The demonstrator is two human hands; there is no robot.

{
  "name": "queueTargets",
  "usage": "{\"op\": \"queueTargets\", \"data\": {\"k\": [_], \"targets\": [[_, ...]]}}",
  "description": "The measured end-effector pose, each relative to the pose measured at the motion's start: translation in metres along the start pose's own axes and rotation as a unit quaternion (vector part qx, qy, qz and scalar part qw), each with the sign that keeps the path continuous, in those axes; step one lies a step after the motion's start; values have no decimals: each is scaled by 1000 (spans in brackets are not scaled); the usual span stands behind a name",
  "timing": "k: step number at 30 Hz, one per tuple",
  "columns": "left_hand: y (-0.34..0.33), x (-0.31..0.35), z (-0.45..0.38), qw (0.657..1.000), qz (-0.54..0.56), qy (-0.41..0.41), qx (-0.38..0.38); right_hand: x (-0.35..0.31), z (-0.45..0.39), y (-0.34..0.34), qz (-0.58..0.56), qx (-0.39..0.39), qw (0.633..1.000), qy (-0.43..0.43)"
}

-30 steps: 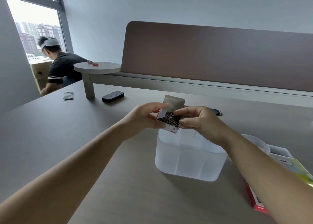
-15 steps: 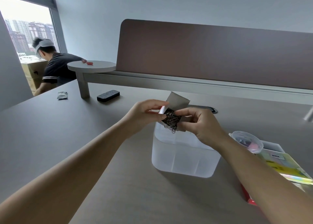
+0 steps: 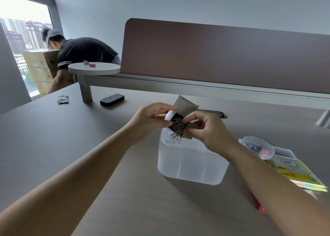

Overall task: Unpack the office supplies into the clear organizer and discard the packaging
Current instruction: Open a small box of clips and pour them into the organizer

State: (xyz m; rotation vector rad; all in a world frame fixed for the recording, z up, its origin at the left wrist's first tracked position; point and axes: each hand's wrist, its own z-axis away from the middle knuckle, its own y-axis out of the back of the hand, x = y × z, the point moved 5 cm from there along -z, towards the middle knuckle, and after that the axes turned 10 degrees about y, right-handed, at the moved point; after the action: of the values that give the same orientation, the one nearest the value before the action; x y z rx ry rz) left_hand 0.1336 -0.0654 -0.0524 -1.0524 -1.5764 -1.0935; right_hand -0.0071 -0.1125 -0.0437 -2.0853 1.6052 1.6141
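Desk (image 3: 71,146) under all. Clear organizer (image 3: 191,166) right below both hands. Left hand (image 3: 151,118) pinches small box (image 3: 184,109) on left side. Right hand (image 3: 209,130) pinches box on right side. Paper clips (image 3: 177,128) spill from tipped box, dangling over organizer.

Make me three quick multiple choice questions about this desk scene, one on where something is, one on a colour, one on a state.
1. Where is the paper clip box held?
A. above the clear organizer
B. on the round shelf
C. beside the black eraser

2. What colour is the eraser on the desk?
A. red
B. black
C. yellow

3. What state is the box in?
A. sealed
B. crushed flat
C. open, clips spilling out

Answers: A, both hands hold it over the organizer; B, it looks plainly dark; C, the flap is up and clips hang below.
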Motion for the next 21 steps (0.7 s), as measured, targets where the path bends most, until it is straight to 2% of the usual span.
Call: {"op": "queueTargets", "data": {"k": [11, 21], "targets": [[3, -2, -3, 1000, 9, 6, 5, -2, -2, -2, 24, 5, 1000, 19], [2, -7, -2, 999, 42, 16, -22, -6, 0, -3, 50, 2, 998, 28]]}}
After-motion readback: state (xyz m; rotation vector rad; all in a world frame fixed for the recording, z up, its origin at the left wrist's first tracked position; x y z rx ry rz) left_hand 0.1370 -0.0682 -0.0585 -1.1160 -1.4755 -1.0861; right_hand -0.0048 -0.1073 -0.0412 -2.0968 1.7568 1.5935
